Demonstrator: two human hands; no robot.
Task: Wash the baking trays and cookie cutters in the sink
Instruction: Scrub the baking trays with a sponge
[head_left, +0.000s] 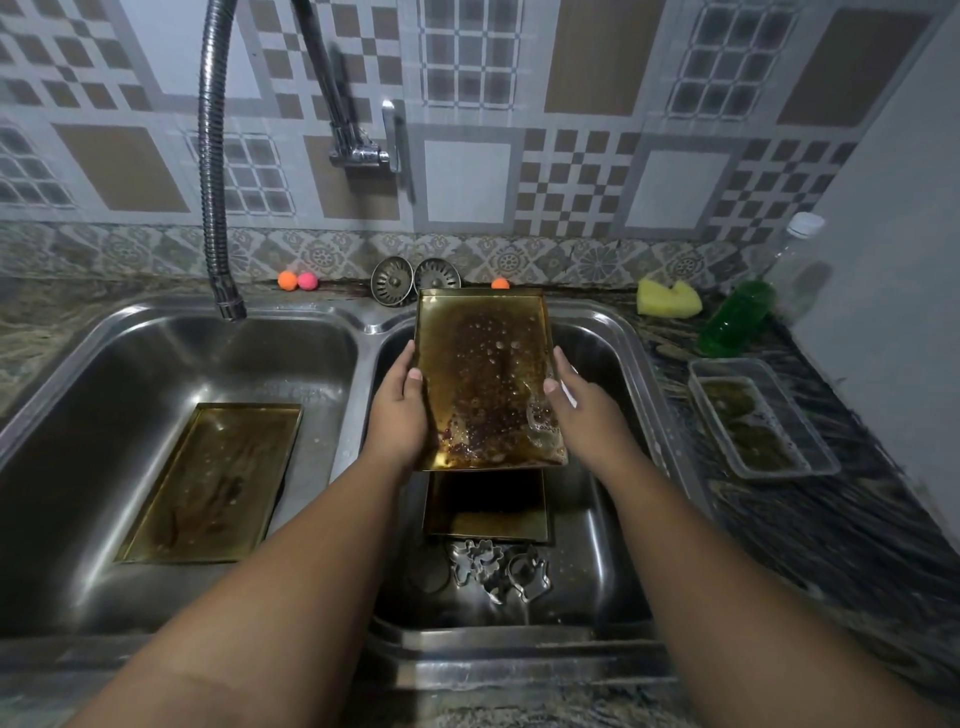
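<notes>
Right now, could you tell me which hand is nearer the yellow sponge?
Right. The right hand is left of the sponge; the left hand is farther left, across the tray.

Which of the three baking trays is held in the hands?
The bubbly tray between left hand and right hand, over the right basin; the others lie flat in basins.

L grip (397, 410) + R grip (582, 410) on tray (485, 379)

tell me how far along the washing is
Done: nothing looks clean yet. In hand: the left hand and right hand grip a greasy tray above the right basin. Left: the left-basin tray, the lower tray and the cookie cutters; the sponge sits aside.
</notes>
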